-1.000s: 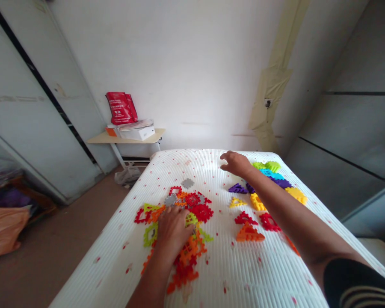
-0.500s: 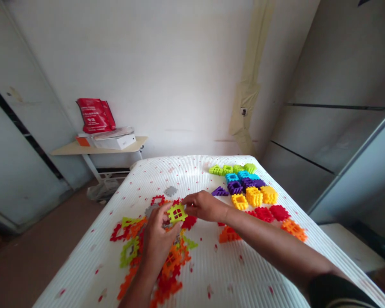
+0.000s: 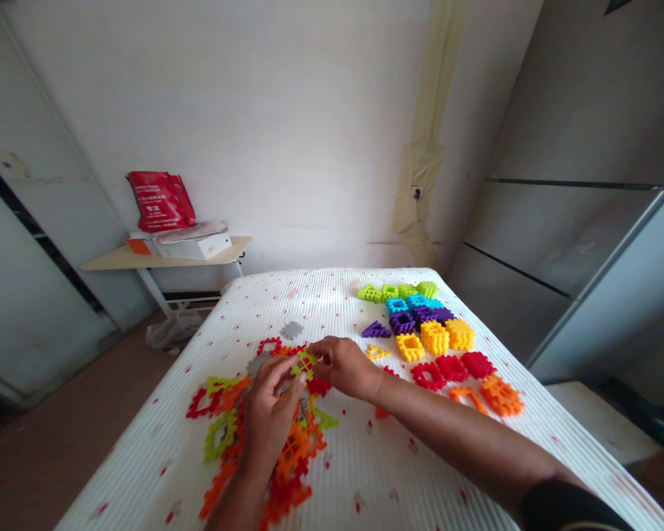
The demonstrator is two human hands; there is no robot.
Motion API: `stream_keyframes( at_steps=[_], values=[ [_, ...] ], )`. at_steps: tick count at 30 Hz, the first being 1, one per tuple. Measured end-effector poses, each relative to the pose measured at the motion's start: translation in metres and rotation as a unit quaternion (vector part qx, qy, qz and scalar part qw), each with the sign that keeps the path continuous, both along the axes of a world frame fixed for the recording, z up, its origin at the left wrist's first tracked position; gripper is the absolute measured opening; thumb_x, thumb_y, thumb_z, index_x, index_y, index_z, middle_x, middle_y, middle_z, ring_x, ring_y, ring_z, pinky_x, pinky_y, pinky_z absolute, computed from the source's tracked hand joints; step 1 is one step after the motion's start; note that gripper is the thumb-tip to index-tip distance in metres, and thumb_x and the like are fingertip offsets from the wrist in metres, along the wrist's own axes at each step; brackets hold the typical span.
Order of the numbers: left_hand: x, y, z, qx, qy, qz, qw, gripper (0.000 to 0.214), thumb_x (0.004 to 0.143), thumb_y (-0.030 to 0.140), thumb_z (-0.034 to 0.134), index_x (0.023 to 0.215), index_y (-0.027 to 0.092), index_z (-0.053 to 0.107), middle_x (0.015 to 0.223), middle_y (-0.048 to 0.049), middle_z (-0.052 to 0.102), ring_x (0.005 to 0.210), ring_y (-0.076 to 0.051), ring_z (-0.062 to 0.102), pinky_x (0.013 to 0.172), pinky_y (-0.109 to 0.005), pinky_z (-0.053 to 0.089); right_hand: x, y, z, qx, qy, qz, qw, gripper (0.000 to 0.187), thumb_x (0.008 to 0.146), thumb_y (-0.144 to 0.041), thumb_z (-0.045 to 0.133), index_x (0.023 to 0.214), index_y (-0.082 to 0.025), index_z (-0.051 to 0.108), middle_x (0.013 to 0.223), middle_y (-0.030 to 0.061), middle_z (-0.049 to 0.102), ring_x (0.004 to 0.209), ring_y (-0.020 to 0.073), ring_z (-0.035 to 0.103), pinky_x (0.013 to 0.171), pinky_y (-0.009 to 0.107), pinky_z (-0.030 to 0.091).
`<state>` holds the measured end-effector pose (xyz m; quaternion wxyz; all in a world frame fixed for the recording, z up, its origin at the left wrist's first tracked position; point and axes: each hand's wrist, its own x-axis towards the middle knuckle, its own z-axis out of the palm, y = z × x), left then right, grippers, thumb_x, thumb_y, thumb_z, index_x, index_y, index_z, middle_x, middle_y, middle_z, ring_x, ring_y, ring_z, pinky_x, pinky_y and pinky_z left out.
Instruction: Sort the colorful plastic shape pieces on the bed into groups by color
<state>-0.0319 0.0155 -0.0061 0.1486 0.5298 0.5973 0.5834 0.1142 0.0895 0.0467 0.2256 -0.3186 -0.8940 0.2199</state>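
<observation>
Pinching a lime-green lattice square [image 3: 304,363] of toothed plastic, fingers [image 3: 281,370] of the left hand [image 3: 268,413] and right hand [image 3: 343,365] grasp its opposite edges, just above a loose pile [image 3: 288,461] of orange and red tiles on a white ribbed mattress [image 3: 398,472].

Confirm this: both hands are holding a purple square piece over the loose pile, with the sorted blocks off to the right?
Not purple. The head view shows the square piece pinched between the left hand and right hand is lime green. The rest stands: it is over the loose pile, with the sorted blocks to the right.
</observation>
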Motion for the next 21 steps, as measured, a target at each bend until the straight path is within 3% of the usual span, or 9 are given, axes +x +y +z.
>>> stream_keyframes(
  at_steps=[4,10,16,21],
  values=[
    [0.0016,-0.0022,0.0030,-0.018,-0.053,0.000,0.998,0.030,0.078,0.037,0.052,0.095,0.018,0.068,0.102,-0.0080,0.065,0.097,-0.022,0.059,0.088,-0.036,0.048,0.0022,-0.0023,0.0011,0.026,-0.028,-0.007,0.999,0.017,0.077,-0.017,0.056,0.091,-0.020,0.066,0.082,0.0017,0.063,0.073,0.0122,0.055,0.064,0.020,0.037],
    [0.0017,-0.0013,0.0002,-0.068,-0.154,0.001,0.986,0.037,0.072,0.040,0.058,0.099,0.015,0.066,0.099,-0.0089,0.068,0.083,-0.021,0.064,0.077,-0.034,0.052,0.0026,-0.0055,0.0003,0.057,-0.058,-0.005,0.997,0.020,0.081,-0.028,0.058,0.098,-0.019,0.064,0.090,0.0054,0.063,0.082,0.0154,0.057,0.069,0.023,0.039],
    [0.0030,-0.0020,0.0017,-0.063,-0.163,-0.012,0.985,0.037,0.070,0.038,0.061,0.099,0.014,0.066,0.099,-0.0089,0.069,0.091,-0.023,0.063,0.084,-0.035,0.050,0.0025,-0.0063,-0.0003,0.060,-0.077,0.003,0.995,0.033,0.077,-0.040,0.064,0.101,-0.019,0.063,0.093,0.0069,0.062,0.084,0.0175,0.057,0.068,0.025,0.040],
    [0.0060,-0.0028,0.0040,-0.062,-0.203,-0.041,0.976,0.040,0.070,0.037,0.062,0.103,0.014,0.064,0.099,-0.0088,0.069,0.089,-0.021,0.064,0.080,-0.033,0.051,0.0017,-0.0059,-0.0025,0.069,-0.077,-0.001,0.995,0.035,0.074,-0.044,0.066,0.099,-0.019,0.062,0.093,0.0065,0.062,0.086,0.0187,0.057,0.069,0.026,0.041]
  ],
)
